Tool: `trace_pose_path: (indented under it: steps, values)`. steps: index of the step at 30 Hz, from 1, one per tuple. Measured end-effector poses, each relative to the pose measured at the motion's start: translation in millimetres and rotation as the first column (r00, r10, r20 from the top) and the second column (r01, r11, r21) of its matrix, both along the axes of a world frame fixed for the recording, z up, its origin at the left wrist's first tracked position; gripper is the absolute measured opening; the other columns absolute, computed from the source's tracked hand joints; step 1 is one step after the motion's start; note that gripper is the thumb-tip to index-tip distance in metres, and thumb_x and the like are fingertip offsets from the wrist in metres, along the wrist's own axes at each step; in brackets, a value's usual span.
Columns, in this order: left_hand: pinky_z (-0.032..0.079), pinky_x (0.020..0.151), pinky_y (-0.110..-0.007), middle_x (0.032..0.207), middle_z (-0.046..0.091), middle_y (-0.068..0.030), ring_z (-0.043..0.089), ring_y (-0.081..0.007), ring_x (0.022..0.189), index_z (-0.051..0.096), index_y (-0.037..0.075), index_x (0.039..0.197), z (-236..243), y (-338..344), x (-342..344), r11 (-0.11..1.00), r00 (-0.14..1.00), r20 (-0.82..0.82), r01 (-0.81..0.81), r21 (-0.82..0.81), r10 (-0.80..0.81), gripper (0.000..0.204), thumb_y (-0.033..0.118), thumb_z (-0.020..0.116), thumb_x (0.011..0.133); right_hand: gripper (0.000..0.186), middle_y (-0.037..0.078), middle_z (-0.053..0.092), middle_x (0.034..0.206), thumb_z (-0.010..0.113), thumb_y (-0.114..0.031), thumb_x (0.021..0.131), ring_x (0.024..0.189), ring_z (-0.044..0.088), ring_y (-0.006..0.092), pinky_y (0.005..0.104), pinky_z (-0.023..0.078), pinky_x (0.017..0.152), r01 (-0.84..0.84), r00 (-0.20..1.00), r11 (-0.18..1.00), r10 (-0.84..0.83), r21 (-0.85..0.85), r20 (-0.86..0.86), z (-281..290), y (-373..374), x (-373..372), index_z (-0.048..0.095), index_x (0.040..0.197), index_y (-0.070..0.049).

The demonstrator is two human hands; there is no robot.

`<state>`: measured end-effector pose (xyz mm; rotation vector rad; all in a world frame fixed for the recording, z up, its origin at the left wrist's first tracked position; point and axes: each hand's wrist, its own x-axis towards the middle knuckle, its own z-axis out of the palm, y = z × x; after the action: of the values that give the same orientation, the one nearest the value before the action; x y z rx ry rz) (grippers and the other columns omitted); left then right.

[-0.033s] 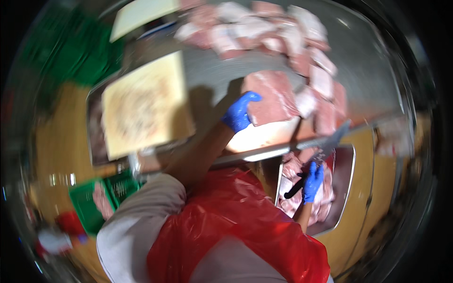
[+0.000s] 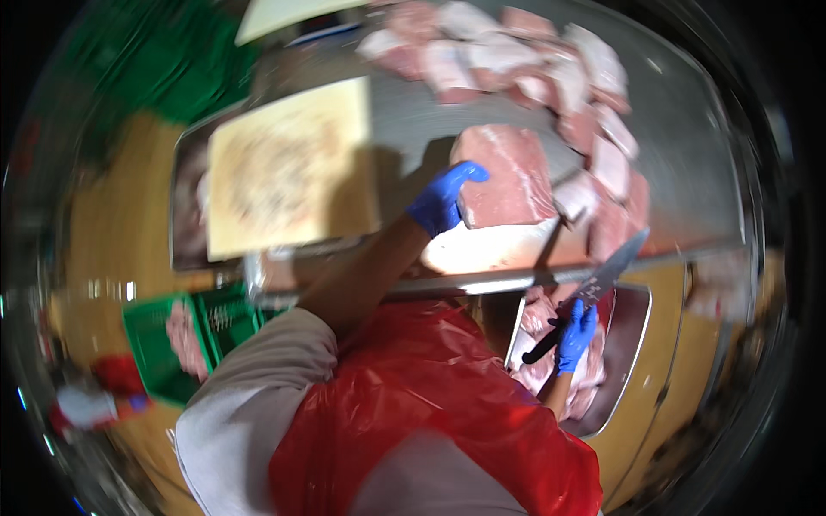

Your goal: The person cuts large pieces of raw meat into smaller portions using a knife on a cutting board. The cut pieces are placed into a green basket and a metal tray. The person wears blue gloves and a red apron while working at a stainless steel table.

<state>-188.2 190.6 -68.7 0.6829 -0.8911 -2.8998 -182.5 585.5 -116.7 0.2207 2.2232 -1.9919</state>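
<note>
My left hand point(image 2: 443, 196), in a blue glove, grips the left side of a square slab of pale pink raw meat point(image 2: 503, 168) on a white board point(image 2: 477, 245) at the steel worktable's point(image 2: 697, 198) near side. My right hand point(image 2: 576, 335), also gloved in blue, is closed on a large knife point(image 2: 607, 271) with a black handle, its blade angled up and to the right over the table's front edge. Cut pieces of meat point(image 2: 609, 168) with white fat lie heaped behind and to the right of the slab.
A large cream board point(image 2: 284, 172) rests at the table's left, another point(image 2: 284, 17) behind it. A steel tub point(image 2: 619, 378) of meat stands below the right edge. Green crates point(image 2: 155, 344) sit lower left, more green crates point(image 2: 155, 60) upper left. A person in red point(image 2: 95, 404) is blurred at lower left.
The view has shifted slightly, so table, boards and meat sit further right. My left hand stays on the slab; the knife in my right hand sits slightly further right and lower.
</note>
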Motion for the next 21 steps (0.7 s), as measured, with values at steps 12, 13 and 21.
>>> trace_pose_path:
  steps: [12, 13, 21]
  values:
    - [0.047, 0.103, -0.041, 0.128, 0.061, -0.0187, 0.058, -0.0366, 0.12, 0.059, 0.006, 0.127, 79, -276, 236, -0.583, 0.982, -0.092, -0.173, -0.794, -0.165, 0.054, 0.014, 0.071, 0.075, 0.026, 0.002, 0.059, 0.085, 0.056, -0.023, 0.105, 0.069, 0.055, 0.0085, 0.0258, 0.051, 0.053, -0.689, 0.637, 0.698, 0.712, 0.195, -0.295, 92, -247, -44, 0.058, 0.118, 0.0]
    - [0.046, 0.105, -0.041, 0.128, 0.061, -0.0191, 0.056, -0.0373, 0.123, 0.059, 0.007, 0.129, 77, -283, 253, -0.732, 0.987, -0.049, -0.146, -0.665, -0.152, 0.055, 0.012, 0.07, 0.076, 0.025, 0.002, 0.059, 0.085, 0.056, -0.023, 0.105, 0.069, 0.056, 0.0087, 0.0256, 0.051, 0.053, -0.704, 0.641, 0.694, 0.713, 0.15, -0.285, 100, -258, -37, 0.058, 0.116, -0.001]
    - [0.047, 0.1, -0.045, 0.132, 0.058, -0.0246, 0.055, -0.041, 0.121, 0.057, -0.003, 0.132, 11, -283, 314, 0.019, 0.741, 0.197, 0.241, -0.97, 0.642, 0.061, 0.029, 0.075, 0.083, 0.027, 0.004, 0.063, 0.084, 0.055, -0.026, 0.106, 0.069, 0.063, 0.0109, 0.0253, 0.05, 0.051, -0.661, 0.724, 0.741, 0.671, 0.118, -0.16, 79, -258, 5, 0.057, 0.119, -0.003]
